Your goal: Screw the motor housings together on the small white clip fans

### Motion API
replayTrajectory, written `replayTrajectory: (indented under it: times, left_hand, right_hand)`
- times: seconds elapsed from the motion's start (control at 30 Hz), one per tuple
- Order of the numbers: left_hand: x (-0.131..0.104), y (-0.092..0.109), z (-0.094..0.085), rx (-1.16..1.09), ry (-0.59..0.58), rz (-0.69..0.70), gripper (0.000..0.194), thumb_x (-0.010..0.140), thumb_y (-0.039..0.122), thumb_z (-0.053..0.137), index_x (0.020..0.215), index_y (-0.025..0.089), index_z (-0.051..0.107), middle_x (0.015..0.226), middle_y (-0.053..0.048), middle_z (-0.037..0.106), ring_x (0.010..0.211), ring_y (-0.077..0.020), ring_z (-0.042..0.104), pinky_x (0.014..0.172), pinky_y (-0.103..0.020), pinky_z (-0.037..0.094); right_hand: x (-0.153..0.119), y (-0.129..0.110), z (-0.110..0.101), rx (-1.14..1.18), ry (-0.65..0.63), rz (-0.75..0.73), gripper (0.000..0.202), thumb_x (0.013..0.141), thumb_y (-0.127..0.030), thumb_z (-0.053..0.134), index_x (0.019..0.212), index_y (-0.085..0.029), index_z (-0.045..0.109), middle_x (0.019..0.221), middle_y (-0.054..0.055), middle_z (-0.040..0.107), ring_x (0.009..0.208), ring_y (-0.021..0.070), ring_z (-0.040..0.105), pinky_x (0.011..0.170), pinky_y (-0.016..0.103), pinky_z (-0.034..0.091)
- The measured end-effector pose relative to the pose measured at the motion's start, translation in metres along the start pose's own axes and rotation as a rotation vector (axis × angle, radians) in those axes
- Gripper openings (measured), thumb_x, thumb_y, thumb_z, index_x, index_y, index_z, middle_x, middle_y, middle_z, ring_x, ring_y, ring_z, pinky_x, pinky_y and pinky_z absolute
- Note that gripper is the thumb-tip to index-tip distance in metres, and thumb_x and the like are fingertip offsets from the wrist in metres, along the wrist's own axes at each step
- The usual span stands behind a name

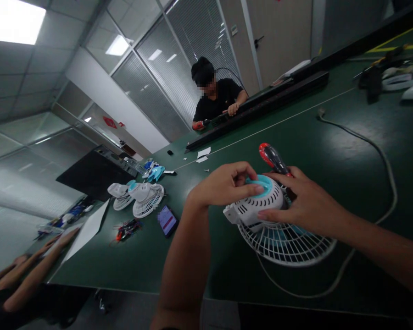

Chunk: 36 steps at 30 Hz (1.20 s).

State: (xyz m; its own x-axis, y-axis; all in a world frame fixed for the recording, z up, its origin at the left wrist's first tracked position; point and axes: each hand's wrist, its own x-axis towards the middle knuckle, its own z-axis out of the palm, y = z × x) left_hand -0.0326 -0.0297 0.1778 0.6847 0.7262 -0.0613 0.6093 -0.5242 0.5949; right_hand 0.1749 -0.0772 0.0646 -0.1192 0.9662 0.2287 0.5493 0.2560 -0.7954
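Note:
A small white fan (pixel 296 250) lies grille-down on the green table in front of me, its slotted motor housing (pixel 244 208) on top. My left hand (pixel 232 183) has thumb and fingers closed on the light-blue round cap (pixel 266 185) of that housing. From the other side my right hand (pixel 301 199) grips the housing, its thumb low on the front. A screwdriver (pixel 273 158) with a red and black handle sticks up out of the right hand; its shaft is hidden. The fan's grey cable (pixel 392 183) curves around to the right.
Two more fans (pixel 147 197) lie left, near a phone (pixel 167 221) and a bundle of wires (pixel 127 229). Paper scraps (pixel 203 153) lie ahead. Across the table a person (pixel 216 96) handles a long black bar (pixel 261 107). Another person's arms (pixel 37 261) rest at far left.

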Motion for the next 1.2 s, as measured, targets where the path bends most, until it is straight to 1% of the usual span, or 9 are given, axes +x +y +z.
replayTrajectory:
  times: [0.1, 0.27, 0.47, 0.6, 0.7, 0.83, 1.0, 1.1, 1.2]
  left_hand:
    - [-0.001, 0.017, 0.004, 0.155, 0.057, -0.062, 0.034, 0.087, 0.051, 0.07, 0.092, 0.018, 0.063, 0.071, 0.003, 0.058, 0.062, -0.011, 0.05, 0.057, -0.025, 0.035]
    - [0.002, 0.043, 0.02, 0.604, 0.117, -0.234, 0.038, 0.099, 0.041, 0.041, 0.089, 0.017, 0.069, 0.079, -0.008, 0.07, 0.067, -0.0184, 0.057, 0.06, -0.032, 0.032]
    - [0.008, 0.045, 0.035, 0.653, 0.203, -0.361, 0.048, 0.098, 0.04, 0.034, 0.084, 0.016, 0.073, 0.091, -0.017, 0.077, 0.075, -0.0265, 0.066, 0.064, -0.037, 0.038]
    - [0.001, 0.041, 0.038, 0.617, 0.31, -0.36, 0.047, 0.097, 0.056, 0.042, 0.091, 0.017, 0.068, 0.082, -0.012, 0.073, 0.07, -0.0243, 0.062, 0.062, -0.036, 0.035]
    - [-0.005, 0.039, 0.039, 0.558, 0.383, -0.311, 0.036, 0.095, 0.053, 0.052, 0.095, 0.019, 0.065, 0.08, -0.006, 0.07, 0.068, -0.0199, 0.058, 0.061, -0.033, 0.034]
    - [-0.01, 0.03, 0.031, 0.36, 0.31, -0.211, 0.022, 0.095, 0.037, 0.058, 0.095, 0.019, 0.069, 0.078, -0.003, 0.069, 0.066, -0.0154, 0.055, 0.062, -0.031, 0.036]
    - [-0.004, 0.002, 0.012, -0.132, 0.155, 0.037, 0.014, 0.086, 0.028, 0.07, 0.09, 0.018, 0.077, 0.086, -0.002, 0.07, 0.076, -0.0125, 0.061, 0.069, -0.025, 0.047]
    - [0.002, -0.011, 0.006, -0.211, 0.11, 0.106, 0.016, 0.082, 0.032, 0.076, 0.09, 0.019, 0.081, 0.081, -0.001, 0.063, 0.07, -0.0103, 0.056, 0.063, -0.023, 0.045]
    - [0.003, -0.016, 0.01, -0.212, 0.144, 0.106, 0.021, 0.082, 0.037, 0.077, 0.092, 0.018, 0.08, 0.079, 0.0, 0.059, 0.067, -0.009, 0.051, 0.061, -0.023, 0.043]
  right_hand:
    - [-0.001, -0.002, 0.001, -0.005, 0.024, 0.006, 0.097, 0.057, -0.075, 0.08, 0.14, -0.026, 0.067, 0.136, 0.015, 0.056, 0.111, 0.0336, 0.068, 0.1, 0.058, 0.059]
    - [-0.003, -0.009, 0.004, -0.01, 0.042, 0.02, 0.091, 0.058, -0.069, 0.08, 0.137, -0.027, 0.068, 0.137, 0.014, 0.055, 0.107, 0.0319, 0.07, 0.099, 0.057, 0.06]
    - [-0.003, -0.009, 0.01, -0.023, 0.078, 0.032, 0.098, 0.059, -0.07, 0.078, 0.142, -0.019, 0.065, 0.139, 0.017, 0.052, 0.115, 0.0353, 0.067, 0.108, 0.06, 0.054]
    - [-0.003, -0.009, 0.01, -0.022, 0.085, 0.031, 0.097, 0.059, -0.07, 0.076, 0.141, -0.02, 0.065, 0.137, 0.016, 0.052, 0.112, 0.0344, 0.067, 0.107, 0.059, 0.055]
    - [-0.004, -0.013, 0.008, -0.023, 0.069, 0.041, 0.095, 0.058, -0.07, 0.076, 0.14, -0.022, 0.066, 0.136, 0.016, 0.052, 0.11, 0.0336, 0.067, 0.105, 0.059, 0.055]
    - [-0.004, -0.016, 0.005, -0.013, 0.036, 0.07, 0.096, 0.057, -0.069, 0.077, 0.142, -0.024, 0.065, 0.139, 0.015, 0.05, 0.11, 0.0325, 0.067, 0.106, 0.058, 0.055]
    - [-0.004, -0.014, 0.005, -0.01, 0.019, 0.054, 0.093, 0.059, -0.068, 0.077, 0.141, -0.026, 0.064, 0.139, 0.013, 0.05, 0.113, 0.032, 0.067, 0.108, 0.057, 0.054]
    - [-0.004, -0.015, 0.005, 0.002, 0.027, 0.047, 0.091, 0.059, -0.066, 0.078, 0.14, -0.025, 0.065, 0.137, 0.014, 0.051, 0.112, 0.032, 0.067, 0.107, 0.057, 0.055]
    - [-0.004, -0.017, 0.005, 0.016, 0.038, 0.052, 0.091, 0.059, -0.064, 0.078, 0.139, -0.024, 0.066, 0.137, 0.015, 0.051, 0.111, 0.0322, 0.068, 0.106, 0.057, 0.056]
